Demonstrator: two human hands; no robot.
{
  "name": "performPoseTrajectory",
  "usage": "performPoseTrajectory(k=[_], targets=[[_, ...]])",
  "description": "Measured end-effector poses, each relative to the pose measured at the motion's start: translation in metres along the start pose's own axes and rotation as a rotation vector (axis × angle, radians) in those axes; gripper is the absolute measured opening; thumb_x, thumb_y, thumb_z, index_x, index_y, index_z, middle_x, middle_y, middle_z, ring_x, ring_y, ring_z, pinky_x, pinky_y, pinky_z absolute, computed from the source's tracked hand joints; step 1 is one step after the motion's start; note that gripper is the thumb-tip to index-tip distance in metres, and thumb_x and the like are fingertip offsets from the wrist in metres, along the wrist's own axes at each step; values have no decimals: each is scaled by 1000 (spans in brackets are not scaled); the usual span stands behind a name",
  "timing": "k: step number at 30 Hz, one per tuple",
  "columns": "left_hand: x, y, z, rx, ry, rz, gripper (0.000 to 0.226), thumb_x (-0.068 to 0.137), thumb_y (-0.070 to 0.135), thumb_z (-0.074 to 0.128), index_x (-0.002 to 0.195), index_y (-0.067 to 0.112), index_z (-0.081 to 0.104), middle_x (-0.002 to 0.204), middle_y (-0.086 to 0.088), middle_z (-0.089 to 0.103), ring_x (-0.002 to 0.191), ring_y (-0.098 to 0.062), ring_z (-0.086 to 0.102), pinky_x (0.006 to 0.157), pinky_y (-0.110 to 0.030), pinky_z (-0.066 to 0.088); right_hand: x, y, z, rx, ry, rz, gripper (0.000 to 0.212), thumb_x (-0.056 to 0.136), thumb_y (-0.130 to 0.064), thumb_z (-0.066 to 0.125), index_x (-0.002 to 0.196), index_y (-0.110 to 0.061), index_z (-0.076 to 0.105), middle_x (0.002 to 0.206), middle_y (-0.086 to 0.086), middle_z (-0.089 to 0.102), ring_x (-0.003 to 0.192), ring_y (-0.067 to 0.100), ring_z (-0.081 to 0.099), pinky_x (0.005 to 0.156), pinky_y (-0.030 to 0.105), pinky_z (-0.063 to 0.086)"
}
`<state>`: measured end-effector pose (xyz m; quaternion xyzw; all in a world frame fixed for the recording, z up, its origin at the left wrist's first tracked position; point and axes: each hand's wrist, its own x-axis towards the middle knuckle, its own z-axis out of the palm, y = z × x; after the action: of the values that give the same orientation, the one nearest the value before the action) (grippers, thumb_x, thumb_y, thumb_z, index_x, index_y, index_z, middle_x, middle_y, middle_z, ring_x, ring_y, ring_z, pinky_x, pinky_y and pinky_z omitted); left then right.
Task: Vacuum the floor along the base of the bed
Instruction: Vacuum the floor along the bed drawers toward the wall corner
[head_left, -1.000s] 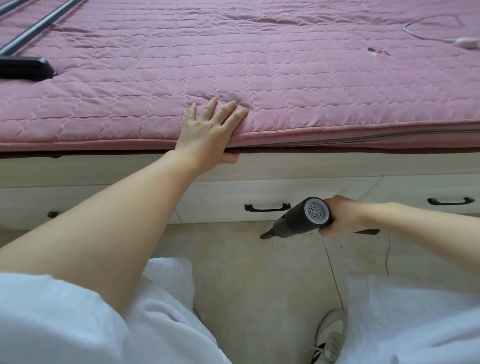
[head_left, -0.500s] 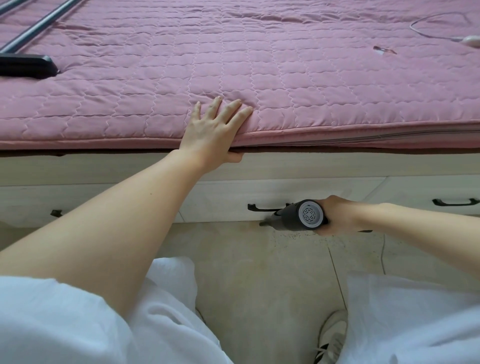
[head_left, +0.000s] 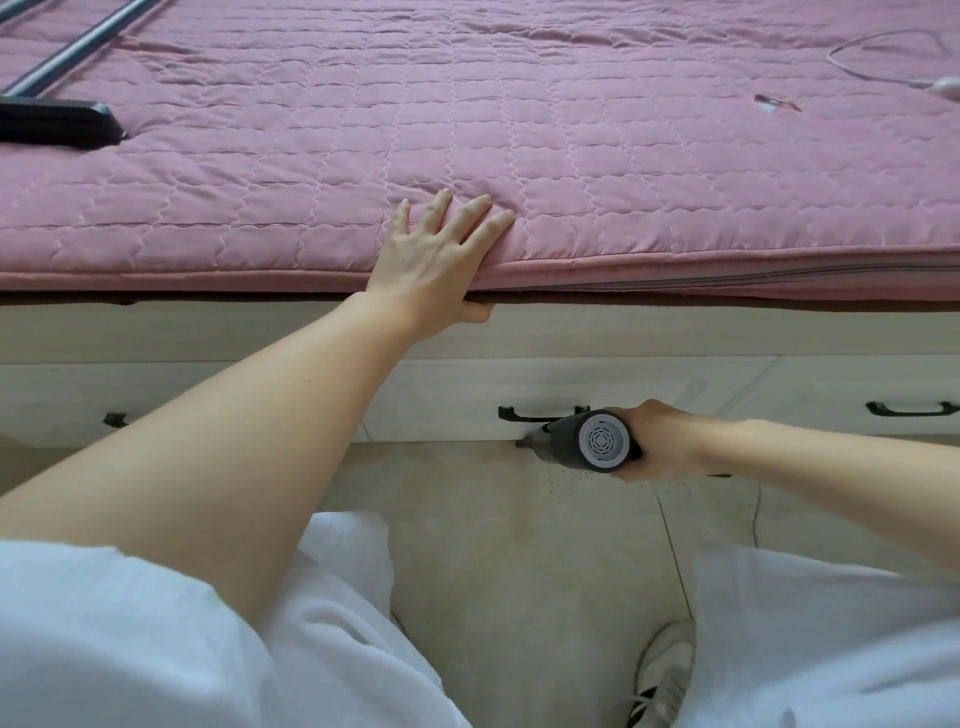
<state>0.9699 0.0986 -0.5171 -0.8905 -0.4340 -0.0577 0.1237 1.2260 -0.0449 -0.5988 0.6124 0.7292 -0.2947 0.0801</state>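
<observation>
A pink quilted mattress pad (head_left: 623, 182) covers the bed, above a cream base with drawers (head_left: 441, 395). My left hand (head_left: 431, 260) rests flat on the pad's front edge, fingers straight and spread, thumb tucked below the edge. My right hand (head_left: 660, 441) grips a small dark handheld vacuum (head_left: 571, 441) low over the beige tiled floor (head_left: 519, 545). The vacuum's narrow nozzle points left and touches the line where the drawer front meets the floor, just under a black drawer handle (head_left: 540, 415). Dark specks lie on the tile below the vacuum.
A black vacuum floor head (head_left: 57, 124) with a metal tube lies on the bed at the far left. A white cable (head_left: 883, 57) lies at the bed's far right. A second drawer handle (head_left: 909, 410) is at right. My white-clothed knees and a shoe (head_left: 665, 670) fill the foreground.
My right hand has carried the vacuum away from me, from the open floor up to the foot of the drawer front. My left hand has stayed on the mattress edge.
</observation>
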Motion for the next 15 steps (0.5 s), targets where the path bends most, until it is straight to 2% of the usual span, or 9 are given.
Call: performPoseTrajectory(k=[5,9,15], targets=[[2,1,-5,9,-18,20,107,73,52,75,155,31,9,163,1,11,148,-37,13,114,-63,16,3,2,8,-35,-20,-1,43,76,-31,66,117,-26,51,96,-3,66,85,17,64,74,30,54],[6,9,-8,-5,-40,69,109,75,47,76,155,33,5,163,3,7,149,-38,10,114,-65,15,3,2,5,-30,-17,-5,40,78,-29,65,114,-27,49,91,-6,63,82,16,62,68,24,50],[16,24,-8,-2,-22,124,107,77,47,76,155,36,3,163,3,7,149,-37,10,114,-64,15,-1,11,3,-39,-23,30,39,73,-32,64,108,-34,48,91,-6,64,82,19,63,73,36,56]])
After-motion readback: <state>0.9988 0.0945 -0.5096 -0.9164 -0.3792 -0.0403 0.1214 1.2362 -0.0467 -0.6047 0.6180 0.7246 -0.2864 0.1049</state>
